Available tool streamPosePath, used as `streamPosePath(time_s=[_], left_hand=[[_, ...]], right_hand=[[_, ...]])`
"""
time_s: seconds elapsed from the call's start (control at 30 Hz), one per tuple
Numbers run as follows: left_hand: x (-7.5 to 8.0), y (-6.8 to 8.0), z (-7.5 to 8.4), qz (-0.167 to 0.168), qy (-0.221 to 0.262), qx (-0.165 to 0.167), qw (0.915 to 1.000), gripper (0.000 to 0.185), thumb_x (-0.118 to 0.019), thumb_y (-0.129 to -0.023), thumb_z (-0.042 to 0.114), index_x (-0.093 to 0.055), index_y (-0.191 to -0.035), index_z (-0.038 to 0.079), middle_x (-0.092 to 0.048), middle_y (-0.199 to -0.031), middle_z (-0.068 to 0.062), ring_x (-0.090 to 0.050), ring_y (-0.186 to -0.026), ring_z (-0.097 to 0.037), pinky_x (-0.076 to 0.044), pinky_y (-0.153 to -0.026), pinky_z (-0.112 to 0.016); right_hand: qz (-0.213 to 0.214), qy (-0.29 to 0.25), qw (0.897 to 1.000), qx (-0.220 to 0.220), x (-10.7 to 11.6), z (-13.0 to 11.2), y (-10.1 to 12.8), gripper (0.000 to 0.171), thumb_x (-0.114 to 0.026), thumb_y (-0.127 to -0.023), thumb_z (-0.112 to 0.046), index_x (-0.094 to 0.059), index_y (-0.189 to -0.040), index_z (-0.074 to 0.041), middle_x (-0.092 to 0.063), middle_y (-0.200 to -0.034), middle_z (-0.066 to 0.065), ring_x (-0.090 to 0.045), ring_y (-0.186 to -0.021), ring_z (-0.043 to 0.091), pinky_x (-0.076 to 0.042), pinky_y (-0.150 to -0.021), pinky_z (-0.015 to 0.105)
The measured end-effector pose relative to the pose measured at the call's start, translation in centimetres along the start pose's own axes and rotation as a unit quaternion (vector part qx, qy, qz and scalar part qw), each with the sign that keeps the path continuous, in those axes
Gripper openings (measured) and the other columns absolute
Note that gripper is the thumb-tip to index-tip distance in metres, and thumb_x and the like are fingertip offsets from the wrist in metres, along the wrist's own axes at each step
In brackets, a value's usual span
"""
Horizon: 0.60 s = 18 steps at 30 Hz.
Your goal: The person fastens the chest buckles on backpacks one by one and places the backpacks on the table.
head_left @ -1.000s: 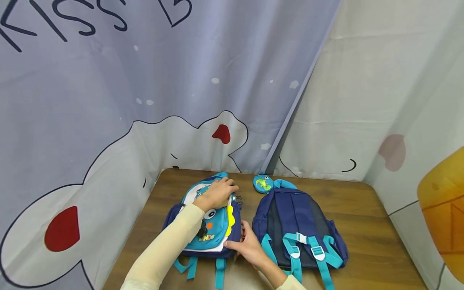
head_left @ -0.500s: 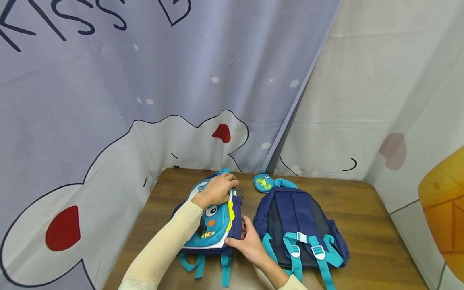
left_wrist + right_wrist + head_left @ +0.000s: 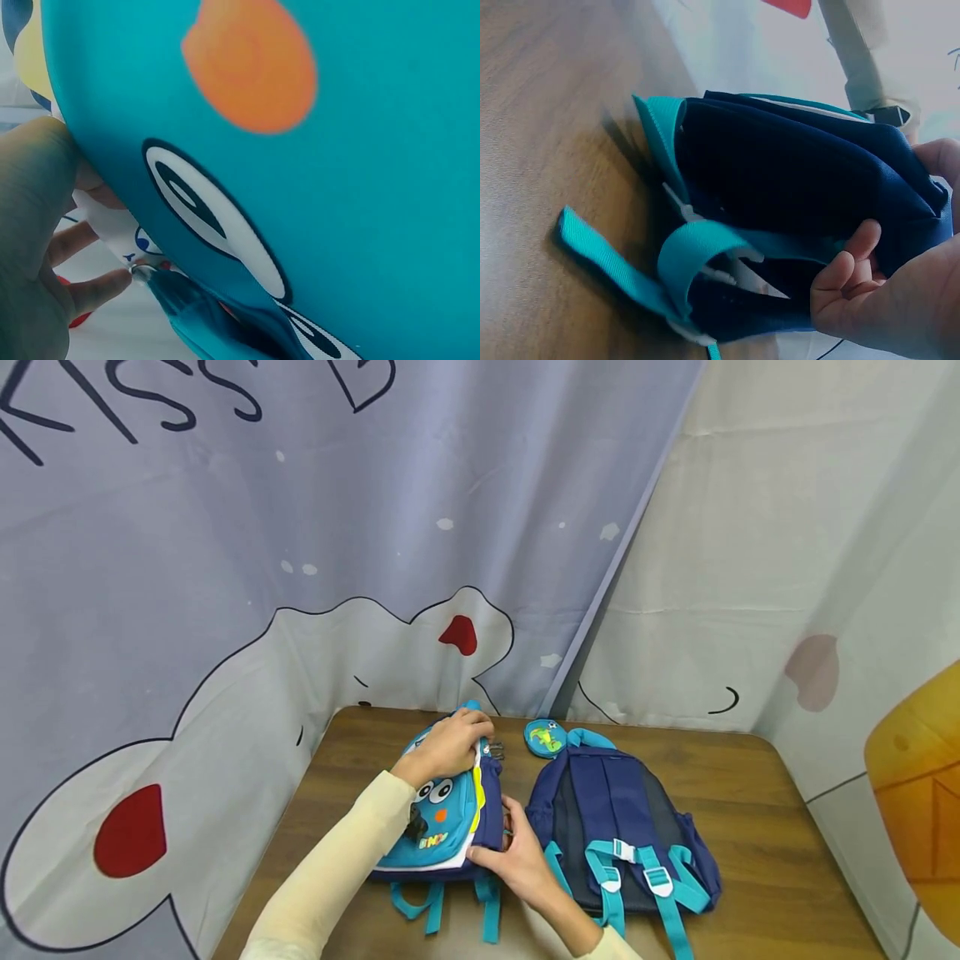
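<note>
A small blue cartoon-faced backpack [image 3: 442,827] tilts on the table, front toward me, with teal straps [image 3: 487,906] hanging below. My left hand [image 3: 450,747] grips its upper right edge. In the left wrist view its fingers [image 3: 101,292] bend around the edge near a zip pull; the teal front with an orange nose fills the rest. My right hand [image 3: 521,856] holds the lower right corner, thumb on the front. In the right wrist view its fingertips [image 3: 855,262] curl against the backpack's dark underside [image 3: 780,157]. The far side of the backpack is partly hidden.
A second navy backpack [image 3: 615,827] lies back-up close to my right hand, its teal straps [image 3: 663,885] loose. A round teal pouch [image 3: 545,738] lies by its top handle. Behind the wooden table [image 3: 757,827] hangs a printed curtain [image 3: 375,527].
The held backpack has shifted slightly right and its lower end has risen, so its straps hang further right. Both hands keep their hold. The second backpack stays put.
</note>
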<state>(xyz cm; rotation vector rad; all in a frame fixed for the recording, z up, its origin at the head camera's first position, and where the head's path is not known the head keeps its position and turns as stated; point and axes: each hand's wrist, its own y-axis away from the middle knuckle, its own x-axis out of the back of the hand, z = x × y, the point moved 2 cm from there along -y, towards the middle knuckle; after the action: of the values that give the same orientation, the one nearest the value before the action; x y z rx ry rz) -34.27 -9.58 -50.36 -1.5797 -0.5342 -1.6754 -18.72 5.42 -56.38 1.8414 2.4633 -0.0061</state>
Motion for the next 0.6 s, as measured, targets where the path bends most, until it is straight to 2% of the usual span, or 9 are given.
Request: streamPosePath(time_s=[0.27, 0.6], left_hand=[[0.5, 0.1, -0.2, 0.015, 0.028, 0.011, 0.9994, 0.03, -0.054, -0.088, 0.009, -0.069, -0.111, 0.021, -0.06, -0.126, 0.0, -0.052, -0.119, -0.02, -0.051, -0.09, -0.041], [1.2, 0.1, 0.1, 0.057, 0.057, 0.008, 0.9967, 0.029, -0.054, -0.086, 0.005, -0.067, -0.106, 0.023, -0.06, -0.121, 0.002, -0.053, -0.112, -0.017, -0.051, -0.089, -0.036]], right_hand=[[-0.003, -0.003, 1.0, 0.01, -0.1, -0.9, 0.2, 0.088, -0.078, -0.08, -0.015, -0.025, -0.15, -0.014, -0.054, -0.123, 0.018, -0.066, -0.099, 0.025, -0.056, -0.078, 0.031], [0.009, 0.01, 0.999, 0.041, 0.0, -2.0, 0.5, 0.084, -0.078, -0.079, -0.011, -0.029, -0.148, -0.017, -0.054, -0.128, 0.016, -0.062, -0.107, 0.027, -0.054, -0.085, 0.029]])
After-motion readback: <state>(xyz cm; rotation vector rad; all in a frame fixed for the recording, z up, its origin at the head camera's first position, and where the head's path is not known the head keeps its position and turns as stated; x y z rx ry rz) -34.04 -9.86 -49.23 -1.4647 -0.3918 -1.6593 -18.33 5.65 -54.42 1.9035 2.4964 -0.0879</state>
